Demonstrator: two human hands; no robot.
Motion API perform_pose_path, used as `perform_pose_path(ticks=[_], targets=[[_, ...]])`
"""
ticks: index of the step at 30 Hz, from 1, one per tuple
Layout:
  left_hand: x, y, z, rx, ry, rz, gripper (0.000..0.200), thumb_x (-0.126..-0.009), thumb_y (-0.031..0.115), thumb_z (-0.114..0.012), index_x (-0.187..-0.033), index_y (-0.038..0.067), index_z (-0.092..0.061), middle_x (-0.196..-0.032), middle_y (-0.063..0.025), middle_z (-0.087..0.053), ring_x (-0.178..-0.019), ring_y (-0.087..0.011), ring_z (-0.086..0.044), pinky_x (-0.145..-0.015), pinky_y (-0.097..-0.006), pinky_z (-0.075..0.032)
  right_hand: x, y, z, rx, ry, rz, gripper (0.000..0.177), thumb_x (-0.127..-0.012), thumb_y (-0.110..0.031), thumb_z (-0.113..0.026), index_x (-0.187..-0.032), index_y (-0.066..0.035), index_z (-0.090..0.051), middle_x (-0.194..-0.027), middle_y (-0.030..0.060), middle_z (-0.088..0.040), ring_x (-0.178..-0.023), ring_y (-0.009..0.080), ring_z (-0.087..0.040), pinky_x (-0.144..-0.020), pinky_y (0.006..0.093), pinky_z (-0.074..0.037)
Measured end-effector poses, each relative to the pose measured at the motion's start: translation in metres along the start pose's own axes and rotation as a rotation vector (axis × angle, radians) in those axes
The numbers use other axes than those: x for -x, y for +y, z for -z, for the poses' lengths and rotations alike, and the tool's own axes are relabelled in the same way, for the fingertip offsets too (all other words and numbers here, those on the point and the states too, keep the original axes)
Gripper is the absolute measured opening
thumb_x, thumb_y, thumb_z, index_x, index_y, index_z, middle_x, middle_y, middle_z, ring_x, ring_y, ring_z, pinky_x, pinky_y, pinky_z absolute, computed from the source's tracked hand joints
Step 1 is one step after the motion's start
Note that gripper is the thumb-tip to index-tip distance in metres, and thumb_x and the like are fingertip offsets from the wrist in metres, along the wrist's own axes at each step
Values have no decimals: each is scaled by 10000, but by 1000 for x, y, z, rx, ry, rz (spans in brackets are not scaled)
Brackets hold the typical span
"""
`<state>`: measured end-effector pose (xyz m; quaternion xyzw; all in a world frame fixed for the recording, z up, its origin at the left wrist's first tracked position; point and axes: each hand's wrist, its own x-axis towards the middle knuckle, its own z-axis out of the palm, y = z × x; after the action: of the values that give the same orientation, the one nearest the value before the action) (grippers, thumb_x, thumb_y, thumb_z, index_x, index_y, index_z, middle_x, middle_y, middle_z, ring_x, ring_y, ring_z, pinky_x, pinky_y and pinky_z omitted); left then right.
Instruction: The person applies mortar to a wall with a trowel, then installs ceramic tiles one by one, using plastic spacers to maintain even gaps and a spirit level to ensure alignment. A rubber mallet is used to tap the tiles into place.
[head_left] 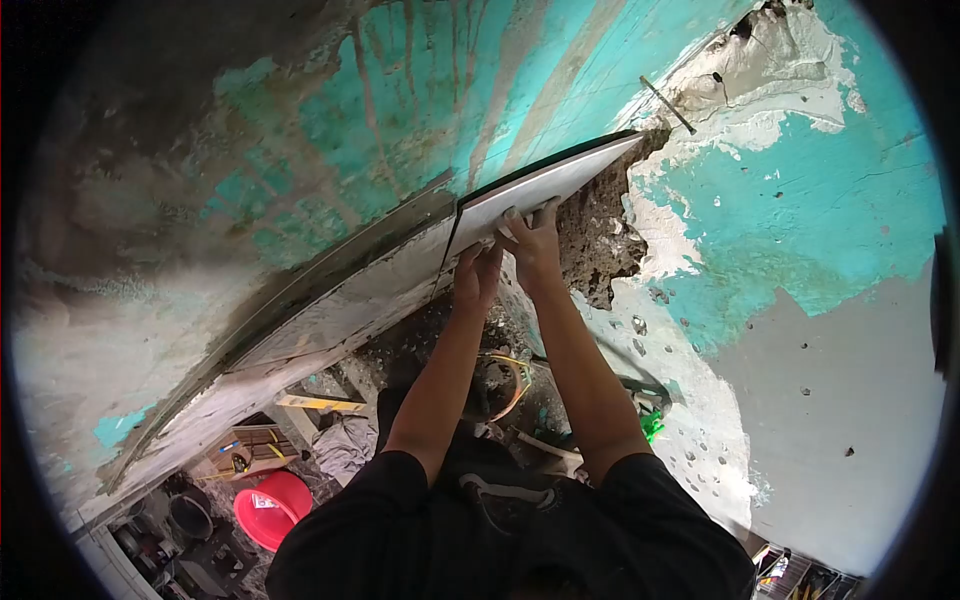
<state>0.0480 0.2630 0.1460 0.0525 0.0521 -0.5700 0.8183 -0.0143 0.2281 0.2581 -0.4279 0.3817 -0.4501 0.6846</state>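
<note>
A pale flat tile [560,178] leans against the turquoise wall, its right end at the corner. My right hand [533,240] is spread on the tile's face near its lower edge, fingers apart. Just left of it, my left hand [478,272] has its fingertips at the tile's lower left part; whether they grip anything is hard to see. Left of a dark gap, a row of pale tiles [350,290] runs along the wall with a grey strip above. Rough broken masonry [600,230] shows below the tile's right end.
A nail-like metal rod [668,105] sticks out near the corner. Below are a red bucket [272,510], a dark bucket [190,515], a box with tools [245,452], a crumpled cloth [345,447], an orange hose [518,390] and a green object [652,425].
</note>
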Motion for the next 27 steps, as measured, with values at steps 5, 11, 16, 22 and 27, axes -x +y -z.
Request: perform_pose_path(ticks=[5,11,16,22,27], targets=[[-2,-4,13,74,42,59,426,-795,-13,-560,-1202,4,-436,-1227,-128,-477,-1179,-250,-457,-1043,-357,-386,-4,7,7,69,-39,47,841,-829,-113,-634,-1389,-32,-12,-1281,133,-346,-1109,233,-447,-812,340,-504],[-6,-3,14,-17,25,70,421,-799,-11,-563,-1202,12,-442,-1225,-119,-483,-1173,-235,-461,-1035,-348,-391,-2,1,-1,9,25,41,854,-821,-86,-639,-1379,7,1,-1257,140,-365,-1100,221,-448,-793,290,-516],[-5,0,12,-27,-7,77,416,-793,-9,-572,-1191,13,-455,-1214,-115,-498,-1170,-229,-465,-1033,-344,-392,-1,3,-6,-86,69,101,1041,-756,-134,-717,-1374,81,93,-1032,155,-506,-790,172,-547,-636,257,-479],[-6,-2,15,-21,12,107,380,-798,2,-572,-1166,22,-477,-1192,-112,-514,-1128,-224,-500,-1022,-349,-402,3,-2,-4,45,109,105,892,-807,-101,-650,-1389,88,0,-1095,158,-489,-909,189,-529,-738,264,-464],[-9,-2,38,-51,34,86,386,-837,122,-565,-1195,20,-464,-1204,-119,-521,-1121,-252,-494,-1048,-424,-349,-18,9,15,55,455,766,255,-927,-146,-460,-1133,4,-442,-1055,97,-483,-921,145,-459,-809,279,-403]])
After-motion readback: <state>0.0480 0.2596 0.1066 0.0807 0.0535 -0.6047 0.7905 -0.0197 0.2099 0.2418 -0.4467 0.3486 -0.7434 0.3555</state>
